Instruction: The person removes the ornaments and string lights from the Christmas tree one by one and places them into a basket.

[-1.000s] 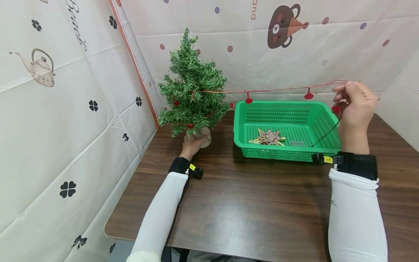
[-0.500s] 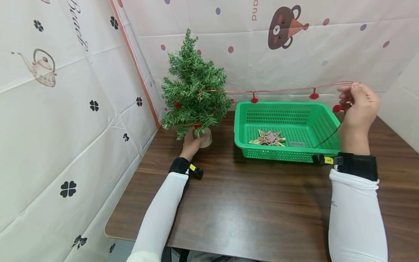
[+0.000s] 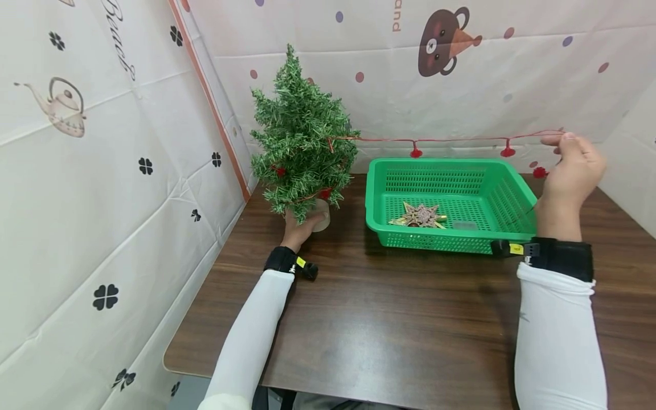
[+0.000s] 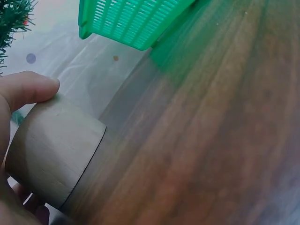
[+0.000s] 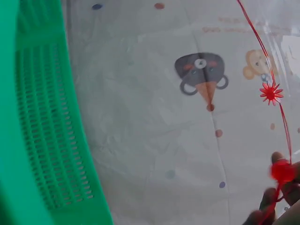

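A small green artificial Christmas tree stands at the back left of the table. My left hand holds its pale round base, thumb on the upper edge in the left wrist view. A thin red light string with red starburst-shaped pieces runs from the tree, taut across above the basket, to my right hand. Thumb and fingers of that hand pinch the wire. A red piece hangs close by the fingers. Other red pieces sit among the lower branches.
Right of the tree sits a green plastic basket. It contains a glittery star, gold pieces and a small clear item. Printed sheeting rises behind and left of the brown wooden table.
The tree has turned in my left hand, its front red pieces shifting right. My right hand has moved slightly right with the light string, and the hanging pieces have shifted right.
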The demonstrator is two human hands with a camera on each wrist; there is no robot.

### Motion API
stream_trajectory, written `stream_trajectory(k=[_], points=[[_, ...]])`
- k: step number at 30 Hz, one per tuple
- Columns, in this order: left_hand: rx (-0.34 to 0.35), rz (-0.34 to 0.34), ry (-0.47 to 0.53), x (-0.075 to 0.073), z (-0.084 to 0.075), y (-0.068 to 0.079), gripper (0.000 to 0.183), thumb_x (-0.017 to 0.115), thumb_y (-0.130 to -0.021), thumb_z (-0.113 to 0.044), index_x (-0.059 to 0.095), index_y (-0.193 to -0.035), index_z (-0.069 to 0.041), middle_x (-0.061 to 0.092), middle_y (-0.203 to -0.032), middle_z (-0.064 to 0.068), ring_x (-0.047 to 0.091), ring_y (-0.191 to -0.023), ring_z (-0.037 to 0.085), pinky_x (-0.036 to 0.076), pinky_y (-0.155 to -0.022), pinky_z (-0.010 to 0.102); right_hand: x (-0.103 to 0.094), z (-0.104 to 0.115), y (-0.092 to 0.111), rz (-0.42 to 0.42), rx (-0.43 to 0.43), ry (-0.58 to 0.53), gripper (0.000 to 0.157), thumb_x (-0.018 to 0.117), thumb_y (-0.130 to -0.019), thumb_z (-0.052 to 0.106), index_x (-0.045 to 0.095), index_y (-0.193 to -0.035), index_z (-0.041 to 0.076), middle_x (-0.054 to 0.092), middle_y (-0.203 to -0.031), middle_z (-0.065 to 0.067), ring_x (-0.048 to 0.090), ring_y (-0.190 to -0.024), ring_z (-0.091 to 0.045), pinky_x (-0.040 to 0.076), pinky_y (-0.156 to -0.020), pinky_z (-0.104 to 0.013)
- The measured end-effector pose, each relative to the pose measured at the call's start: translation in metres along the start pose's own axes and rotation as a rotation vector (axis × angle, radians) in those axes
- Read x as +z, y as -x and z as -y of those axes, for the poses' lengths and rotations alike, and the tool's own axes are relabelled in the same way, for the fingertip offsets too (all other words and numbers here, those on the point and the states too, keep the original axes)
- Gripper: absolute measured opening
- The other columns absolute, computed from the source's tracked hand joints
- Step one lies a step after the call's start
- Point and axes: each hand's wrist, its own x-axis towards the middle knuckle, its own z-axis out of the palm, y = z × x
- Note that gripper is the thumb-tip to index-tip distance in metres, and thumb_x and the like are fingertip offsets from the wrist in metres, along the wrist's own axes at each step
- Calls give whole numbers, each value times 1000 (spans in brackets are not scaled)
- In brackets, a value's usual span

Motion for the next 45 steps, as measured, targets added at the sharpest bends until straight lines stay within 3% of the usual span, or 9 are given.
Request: stream_trajectory(k=[5, 9, 16, 20, 24, 28, 33, 38, 45], points=[[137, -14, -14, 2, 3, -5, 105, 76, -93, -26, -1, -165, -25, 2, -171, 8, 10, -159, 30, 23, -126, 52, -2, -6, 1, 30, 42, 246, 31, 56, -106, 22, 83, -100, 7, 62, -98, 11, 42, -88, -5, 30, -79, -19], [103, -13, -19, 2, 3, -5, 107, 75, -93, -29, -5, -165, -24, -3, -172, 9, 7, -159, 30, 23, -126, 52, -5, -18, -2, 72, 28, 450, 30, 55, -106, 29, 82, -109, 17, 58, -92, 14, 37, -66, -7, 26, -58, -20], [38, -10, -42, 1, 2, -3, 114, 74, -92, -37, -12, -164, -20, -14, -171, 11, -4, -160, 32, 19, -127, 55, -4, -41, -4, 131, -51, 608, 31, 56, -105, 33, 80, -115, 17, 68, -99, 20, 45, -71, 0, 30, -67, -21], [20, -5, -45, 0, 2, -3, 115, 75, -92, -39, -13, -164, -20, -15, -171, 11, -4, -160, 32, 18, -127, 55, -2, -51, -2, 307, -65, 787, 41, 50, -107, 41, 77, -122, 14, 64, -82, 29, 49, -69, 0, 33, -58, -22], [-8, 0, -44, -1, 2, -1, 115, 74, -92, -40, -15, -163, -20, -17, -171, 11, -8, -159, 33, 17, -127, 56, 4, -62, 5, 563, -76, 960, 55, 42, -108, 48, 70, -131, 8, 74, -101, 6, 61, -83, -13, 42, -62, -30], [-35, 11, -44, -1, 1, 0, 117, 74, -92, -42, -17, -163, -19, -20, -170, 10, -13, -159, 32, 15, -128, 56, 11, -73, 9, 906, 4, 1080, 58, 33, -111, 43, 61, -140, 1, 61, -134, -28, 62, -108, -40, 51, -78, -49], [-62, 17, -56, 0, -2, 4, 118, 74, -91, -46, -15, -163, -18, -20, -171, 9, -15, -158, 31, 12, -128, 57, 17, -84, 15, 1251, 16, 1192, 40, 41, -110, 19, 67, -128, -6, 66, -124, -31, 66, -98, -41, 54, -84, -55], [-82, 16, -64, 1, -2, 4, 118, 74, -91, -46, -15, -163, -17, -20, -171, 8, -17, -158, 31, 8, -128, 57, 16, -87, 21, 1371, 26, 1253, 34, 52, -105, 17, 71, -122, -6, 70, -118, -27, 67, -105, -41, 56, -86, -57], [-75, 7, -70, -1, -2, 4, 117, 74, -91, -46, -14, -164, -17, -19, -171, 9, -17, -158, 32, 7, -128, 58, 28, -73, 30, 1404, 41, 1304, 52, 57, -104, 37, 60, -137, -2, 53, -142, -32, 53, -126, -52, 50, -95, -64]])
